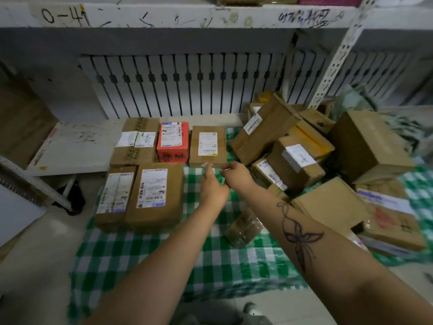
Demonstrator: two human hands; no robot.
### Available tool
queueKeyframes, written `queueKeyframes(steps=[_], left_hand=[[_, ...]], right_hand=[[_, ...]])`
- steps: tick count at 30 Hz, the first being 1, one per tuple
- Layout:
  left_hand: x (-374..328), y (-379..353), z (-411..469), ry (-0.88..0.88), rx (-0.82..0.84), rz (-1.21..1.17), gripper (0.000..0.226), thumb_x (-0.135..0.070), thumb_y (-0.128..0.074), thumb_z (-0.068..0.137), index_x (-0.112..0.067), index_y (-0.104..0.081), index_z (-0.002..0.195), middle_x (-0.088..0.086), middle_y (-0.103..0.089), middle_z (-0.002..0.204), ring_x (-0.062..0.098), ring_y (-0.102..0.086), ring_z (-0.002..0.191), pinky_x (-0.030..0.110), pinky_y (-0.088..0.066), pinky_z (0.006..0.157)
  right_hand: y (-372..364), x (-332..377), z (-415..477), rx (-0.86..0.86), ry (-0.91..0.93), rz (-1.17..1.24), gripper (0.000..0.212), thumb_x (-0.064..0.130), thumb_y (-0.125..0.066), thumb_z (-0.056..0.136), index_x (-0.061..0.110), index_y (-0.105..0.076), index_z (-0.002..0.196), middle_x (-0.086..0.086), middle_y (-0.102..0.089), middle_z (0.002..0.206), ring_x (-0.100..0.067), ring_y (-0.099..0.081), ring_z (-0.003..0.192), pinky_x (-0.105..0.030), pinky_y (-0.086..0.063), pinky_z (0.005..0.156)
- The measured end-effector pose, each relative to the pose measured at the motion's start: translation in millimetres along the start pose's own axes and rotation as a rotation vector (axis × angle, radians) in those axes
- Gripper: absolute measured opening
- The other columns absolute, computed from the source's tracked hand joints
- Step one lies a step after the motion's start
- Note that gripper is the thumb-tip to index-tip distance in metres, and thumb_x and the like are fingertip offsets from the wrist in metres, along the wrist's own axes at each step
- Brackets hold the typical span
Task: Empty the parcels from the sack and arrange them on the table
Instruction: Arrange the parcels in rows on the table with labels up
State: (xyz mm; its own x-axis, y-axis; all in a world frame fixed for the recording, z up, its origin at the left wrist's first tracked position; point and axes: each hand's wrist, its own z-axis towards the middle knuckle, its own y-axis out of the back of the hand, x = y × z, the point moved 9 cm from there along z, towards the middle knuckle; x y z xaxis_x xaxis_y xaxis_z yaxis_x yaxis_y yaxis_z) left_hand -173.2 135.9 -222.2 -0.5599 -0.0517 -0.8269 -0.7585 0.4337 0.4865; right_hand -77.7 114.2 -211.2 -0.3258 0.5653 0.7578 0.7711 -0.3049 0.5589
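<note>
- The left hand (pixel 212 186) reached far, its straight fingers touching the near edge of a brown parcel (pixel 208 146).
- The right hand (pixel 236 173) was just beside it, fingers curled; I could not tell whether it held anything.
- That parcel lay right of a red parcel (pixel 173 141).
- A heap of parcels (pixel 297 156) sat at the right on the checked cloth (pixel 210 261).

The white shelf beam (pixel 164 15) bears handwritten "0-4"; parcel labels (pixel 153 187) unreadable.

Rows: 4 brn boxes (pixel 207 146), 1 red box (pixel 173 142); pile (pixel 367 146) ~10; 1 clear bag (pixel 243 228).
</note>
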Motion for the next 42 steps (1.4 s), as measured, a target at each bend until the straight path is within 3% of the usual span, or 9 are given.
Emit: queueKeyframes(steps=[8,13,15,18,21,25,31,36,42], left_hand=[[-43,-63,-6,0.087,0.047,-0.264,0.043,-0.01,-0.05,0.093,-0.011,-0.039,0.134,0.009,-0.055,0.128,0.026,-0.055,0.115,0.035,-0.044,0.09],[-52,-102,-7,0.201,0.136,-0.319,0.041,-0.015,-0.054,0.093,-0.009,-0.045,0.132,0.013,-0.055,0.128,0.029,-0.057,0.108,0.033,-0.048,0.082],[-54,-114,-7,0.198,0.175,-0.231,0.041,-0.017,-0.057,0.091,-0.008,-0.048,0.13,0.016,-0.056,0.128,0.033,-0.056,0.113,0.036,-0.047,0.086],[-57,-129,-14,0.143,0.267,0.074,0.05,-0.017,-0.059,0.088,-0.014,-0.043,0.135,0.01,-0.053,0.13,0.029,-0.052,0.119,0.035,-0.045,0.097],[-46,-145,-24,0.126,0.488,0.411,0.075,-0.013,-0.061,0.084,-0.018,-0.021,0.147,0.01,-0.034,0.148,0.031,-0.038,0.132,0.038,-0.039,0.105],[-32,-149,-30,0.178,0.673,0.589,0.109,-0.01,-0.072,0.076,-0.027,0.006,0.15,0.009,-0.013,0.158,0.035,-0.026,0.14,0.045,-0.036,0.108],[-35,-125,-10,0.178,0.489,0.57,0.091,-0.015,-0.071,0.076,-0.022,-0.014,0.148,0.013,-0.038,0.14,0.032,-0.044,0.124,0.04,-0.046,0.092],[-33,-68,15,0.268,0.121,0.297,0.089,-0.021,-0.073,0.074,-0.028,-0.022,0.146,0.012,-0.022,0.147,0.035,-0.03,0.134,0.048,-0.039,0.102],[-18,-6,29,0.271,-0.242,-0.12,0.078,-0.018,-0.075,0.074,-0.013,-0.03,0.139,0.012,-0.044,0.136,0.033,-0.05,0.121,0.044,-0.046,0.094]], right_hand=[[94,-26,9,-0.197,0.099,-0.179,0.031,0.014,-0.049,0.088,0.01,-0.057,0.117,-0.012,-0.06,0.119,-0.031,-0.057,0.111,-0.039,-0.048,0.091],[149,-56,16,-0.347,-0.079,-0.657,0.064,0.034,-0.052,0.09,0.012,-0.026,0.144,-0.021,-0.021,0.153,-0.04,-0.016,0.143,-0.051,-0.013,0.116],[159,-78,22,-0.284,-0.219,-0.702,0.075,0.037,-0.049,0.092,0.014,-0.009,0.151,-0.025,-0.008,0.156,-0.042,-0.005,0.145,-0.053,-0.005,0.117],[168,-99,30,-0.238,-0.305,-0.613,0.083,0.034,-0.051,0.09,0.013,0.001,0.151,-0.026,-0.013,0.155,-0.042,-0.01,0.144,-0.055,-0.007,0.116],[172,-100,35,-0.27,-0.282,-0.535,0.081,0.03,-0.054,0.089,0.011,-0.004,0.15,-0.024,-0.025,0.151,-0.04,-0.026,0.14,-0.052,-0.021,0.113],[169,-90,39,-0.297,-0.207,-0.472,0.066,0.031,-0.053,0.09,0.008,-0.02,0.142,-0.021,-0.034,0.144,-0.036,-0.036,0.133,-0.044,-0.033,0.106],[161,-73,46,-0.325,-0.129,-0.365,0.058,0.034,-0.052,0.09,0.01,-0.03,0.139,-0.017,-0.039,0.14,-0.035,-0.039,0.13,-0.044,-0.033,0.104],[150,-67,49,-0.302,-0.145,-0.248,0.061,0.036,-0.054,0.09,0.011,-0.03,0.14,-0.016,-0.04,0.14,-0.035,-0.04,0.129,-0.045,-0.033,0.106],[121,-51,53,-0.215,-0.143,-0.114,0.06,0.038,-0.054,0.089,0.009,-0.033,0.137,-0.016,-0.04,0.137,-0.037,-0.044,0.124,-0.046,-0.039,0.103]])
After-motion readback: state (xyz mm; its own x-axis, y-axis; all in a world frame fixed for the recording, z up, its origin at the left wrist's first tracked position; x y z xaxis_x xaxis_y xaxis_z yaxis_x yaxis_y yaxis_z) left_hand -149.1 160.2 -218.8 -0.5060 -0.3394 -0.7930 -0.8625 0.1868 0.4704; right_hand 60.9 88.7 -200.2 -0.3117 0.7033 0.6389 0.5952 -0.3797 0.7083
